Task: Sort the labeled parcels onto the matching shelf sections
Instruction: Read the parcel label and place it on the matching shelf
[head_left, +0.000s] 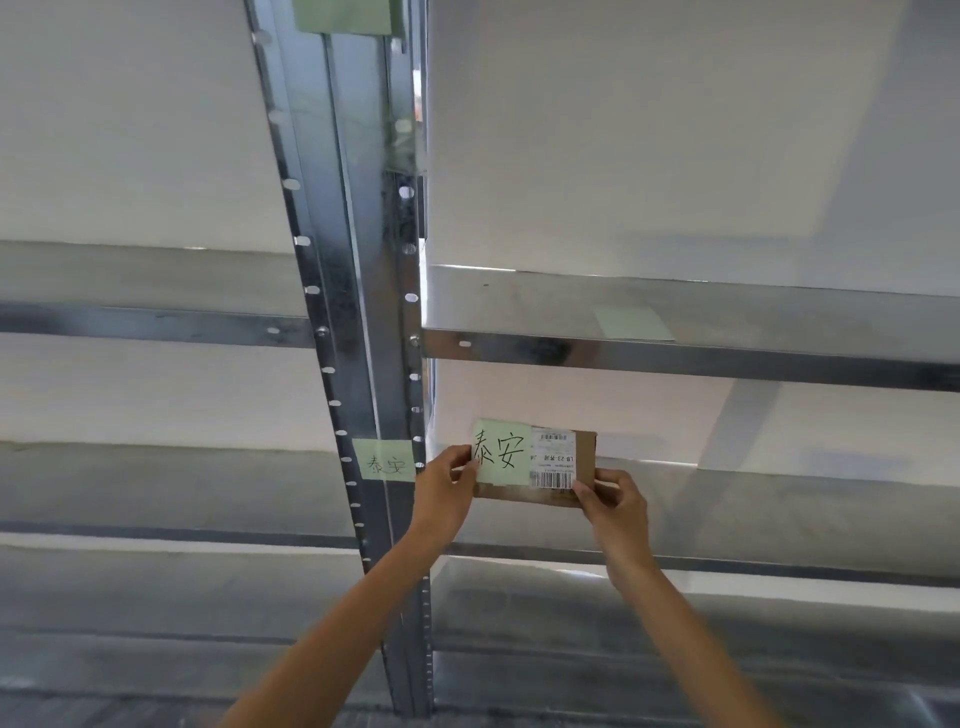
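Both hands pinch one small cardboard parcel (556, 462), the left hand (444, 493) at its nine o'clock edge and the right hand (615, 501) at its five o'clock corner. They hold it upright just below the middle of the view, over the lower right shelf (779, 512). The green note (501, 451) on its face bears the same two handwritten characters as the green tag (385, 461) on the upright post (358, 312) at its nine o'clock. I judge the match found, with setting down and letting go left; how many parcels remain I cannot tell.
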